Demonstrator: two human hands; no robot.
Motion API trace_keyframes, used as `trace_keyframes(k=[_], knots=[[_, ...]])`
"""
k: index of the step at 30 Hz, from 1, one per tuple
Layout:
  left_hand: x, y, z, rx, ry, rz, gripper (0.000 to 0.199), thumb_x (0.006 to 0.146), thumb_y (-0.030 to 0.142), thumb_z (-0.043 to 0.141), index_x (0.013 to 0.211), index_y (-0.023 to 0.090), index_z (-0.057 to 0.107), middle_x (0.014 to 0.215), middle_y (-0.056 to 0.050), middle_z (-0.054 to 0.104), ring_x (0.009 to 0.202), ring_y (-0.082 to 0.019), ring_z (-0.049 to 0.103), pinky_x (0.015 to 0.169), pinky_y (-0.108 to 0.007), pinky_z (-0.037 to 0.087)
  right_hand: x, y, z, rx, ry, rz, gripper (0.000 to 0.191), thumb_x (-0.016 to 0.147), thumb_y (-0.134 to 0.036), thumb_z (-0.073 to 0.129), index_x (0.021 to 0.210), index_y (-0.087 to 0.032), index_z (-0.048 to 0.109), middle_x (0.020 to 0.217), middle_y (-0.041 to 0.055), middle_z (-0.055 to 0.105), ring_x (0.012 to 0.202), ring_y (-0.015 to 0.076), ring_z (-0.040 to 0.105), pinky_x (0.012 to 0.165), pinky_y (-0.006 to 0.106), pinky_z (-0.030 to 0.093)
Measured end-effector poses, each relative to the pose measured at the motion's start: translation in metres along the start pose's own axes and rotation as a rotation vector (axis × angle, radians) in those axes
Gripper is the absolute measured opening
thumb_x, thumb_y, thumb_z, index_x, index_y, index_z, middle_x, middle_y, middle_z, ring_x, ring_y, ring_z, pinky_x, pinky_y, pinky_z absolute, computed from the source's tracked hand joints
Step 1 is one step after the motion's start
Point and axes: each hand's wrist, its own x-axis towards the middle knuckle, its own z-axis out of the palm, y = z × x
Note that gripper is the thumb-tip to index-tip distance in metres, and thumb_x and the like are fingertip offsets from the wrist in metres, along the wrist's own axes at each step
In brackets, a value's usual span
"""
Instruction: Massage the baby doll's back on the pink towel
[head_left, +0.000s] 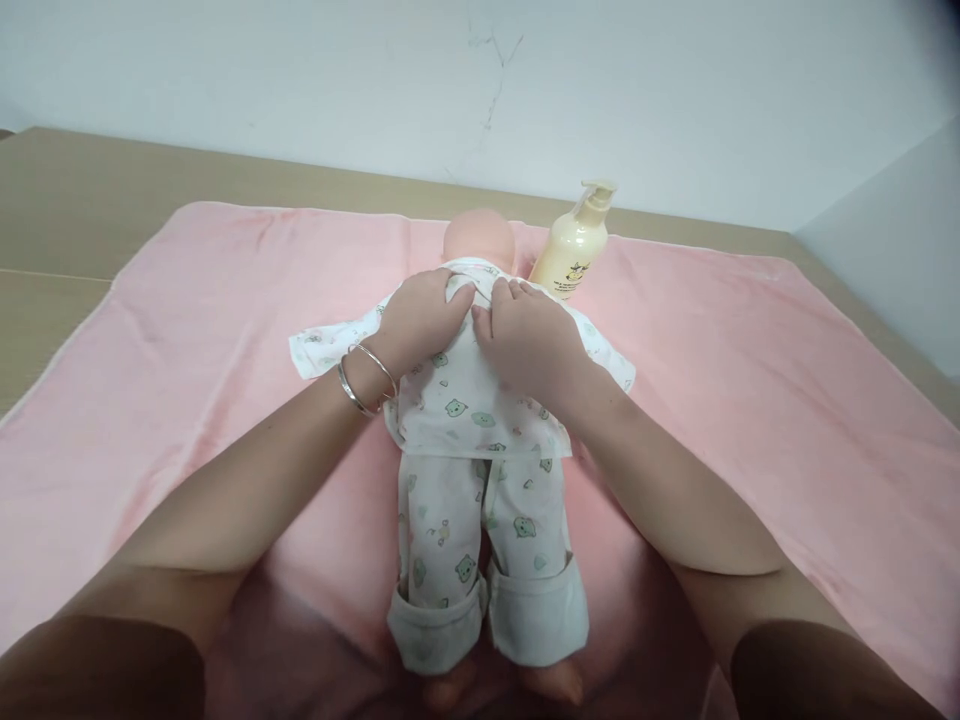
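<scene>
A baby doll (480, 236) lies stretched out with its head away from me and its feet toward me. No face shows on the smooth head. It wears a white printed top (480, 410) and matching trousers (446, 530) with the cuffs turned up. My left hand (424, 315) rests on the doll's upper body at the left shoulder side, thumb apart from the fingers, a silver bangle at the wrist. Opposite it, my right hand (532, 335) lies over the top just below the collar, fingers loosely extended. Both thumbs are close together near the middle.
A cream pump bottle (576, 240) stands just right of the doll's head. Under everything spreads a pink blanket (187, 330) on a wooden table (90, 200). A pale wall (300, 90) with a crack rises behind the table's far edge.
</scene>
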Motion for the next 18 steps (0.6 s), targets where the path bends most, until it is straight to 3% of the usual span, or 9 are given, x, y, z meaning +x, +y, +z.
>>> trace_keyframes(k=[5, 9, 13, 18], knots=[[-0.014, 0.009, 0.004, 0.157, 0.048, 0.076, 0.032, 0.101, 0.028, 0.034, 0.093, 0.014, 0.062, 0.100, -0.016, 0.068, 0.101, -0.029, 0.064, 0.093, -0.042, 0.048, 0.011, 0.011, -0.008, 0.118, -0.113, 0.050, 0.039, 0.104, -0.032, 0.032, 0.112, -0.010, 0.062, 0.116, 0.0212, 0.070, 0.110, 0.0354, 0.066, 0.095, 0.048, 0.053], [-0.028, 0.019, 0.007, 0.281, 0.088, 0.190, 0.031, 0.100, 0.022, 0.033, 0.100, 0.011, 0.062, 0.107, -0.022, 0.066, 0.110, -0.034, 0.062, 0.100, -0.047, 0.046, 0.021, 0.019, -0.004, 0.136, -0.128, 0.055, 0.044, 0.106, -0.035, 0.028, 0.118, -0.009, 0.061, 0.125, 0.0222, 0.068, 0.116, 0.0367, 0.064, 0.100, 0.049, 0.050], [-0.018, 0.014, 0.005, 0.233, 0.057, 0.156, 0.028, 0.097, 0.021, 0.035, 0.091, 0.014, 0.062, 0.097, -0.017, 0.068, 0.096, -0.030, 0.064, 0.090, -0.042, 0.048, 0.009, 0.005, -0.002, 0.020, -0.067, 0.057, 0.047, 0.106, -0.028, 0.024, 0.123, -0.001, 0.059, 0.128, 0.0271, 0.066, 0.126, 0.0395, 0.060, 0.105, 0.051, 0.048], [0.004, -0.001, 0.000, 0.095, 0.001, 0.035, 0.039, 0.102, 0.030, 0.029, 0.079, 0.019, 0.058, 0.077, -0.008, 0.064, 0.072, -0.021, 0.056, 0.072, -0.037, 0.044, -0.006, -0.007, -0.012, 0.066, -0.082, 0.022, 0.034, 0.102, -0.027, 0.034, 0.116, -0.009, 0.061, 0.119, 0.0223, 0.069, 0.116, 0.0353, 0.064, 0.096, 0.049, 0.054]])
